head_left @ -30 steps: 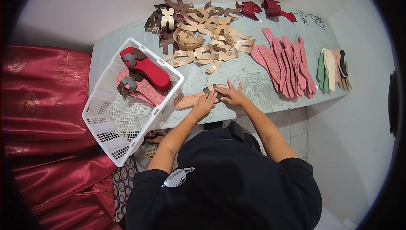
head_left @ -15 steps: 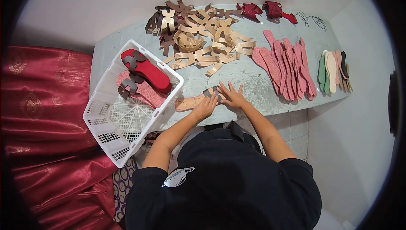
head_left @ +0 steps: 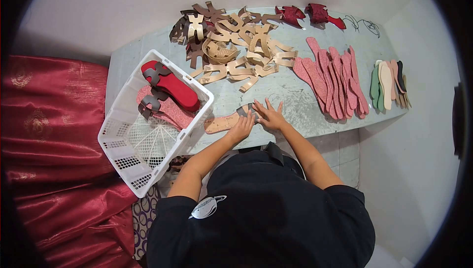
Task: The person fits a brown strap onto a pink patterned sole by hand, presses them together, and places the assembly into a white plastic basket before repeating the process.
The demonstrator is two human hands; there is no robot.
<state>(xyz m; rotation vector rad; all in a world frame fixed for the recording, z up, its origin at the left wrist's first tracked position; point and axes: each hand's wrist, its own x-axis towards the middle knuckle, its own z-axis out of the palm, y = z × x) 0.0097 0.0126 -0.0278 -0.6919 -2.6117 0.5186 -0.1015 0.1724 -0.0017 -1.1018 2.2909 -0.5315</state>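
On the table near its front edge lies a tan insole [head_left: 220, 123], its left end bare and its right part under my hands. A dark grey strap [head_left: 243, 110] shows across it beside my fingertips. My left hand [head_left: 242, 127] rests on the insole and strap, fingers stretched toward the strap. Just to the right, my right hand [head_left: 270, 116] lies with its fingers spread, its fingertips at the strap's right side. The insole's right end is hidden beneath the hands.
A white crate [head_left: 143, 177] at the left holds a red sole [head_left: 180, 90] with grey straps and pink soles. Tan and brown straps [head_left: 226, 46] are heaped behind. Pink soles [head_left: 335, 83] lie right of centre, coloured soles [head_left: 386, 84] farther right.
My left hand has shifted slightly right and down, and more of the grey strap shows. The right hand stays spread in nearly the same place.
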